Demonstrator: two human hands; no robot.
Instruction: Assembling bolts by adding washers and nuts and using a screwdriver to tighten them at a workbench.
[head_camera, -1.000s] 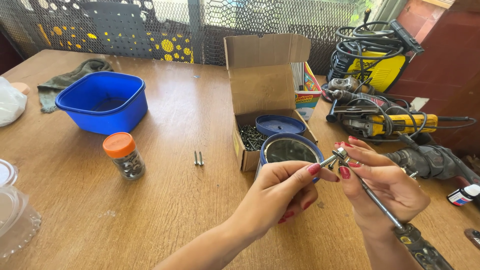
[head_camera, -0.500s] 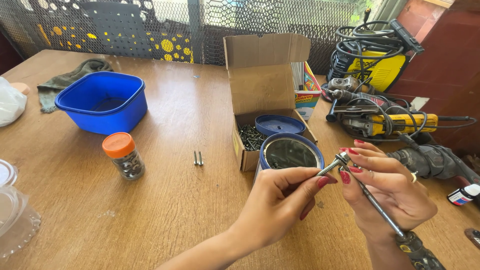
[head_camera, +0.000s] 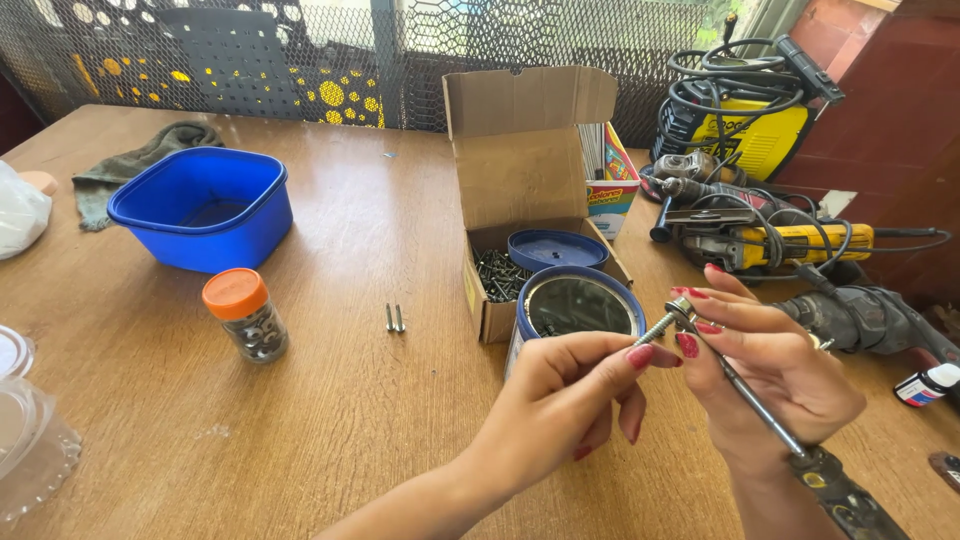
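Two hands meet near surface's right edge: left hand (head_camera: 560, 400) pinches small stiff, light screw (head_camera: 653, 327); right hand (head_camera: 780, 375) grips thin rigid screwdriver (head_camera: 760, 410) shaft.

An open brown cardboard box (head_camera: 520, 200) stands in the middle of the wooden table, its flap up. Just behind its right side leans a small colourful printed carton (head_camera: 610, 185). At the right edge lies a small dark bottle with a white label (head_camera: 928, 384).
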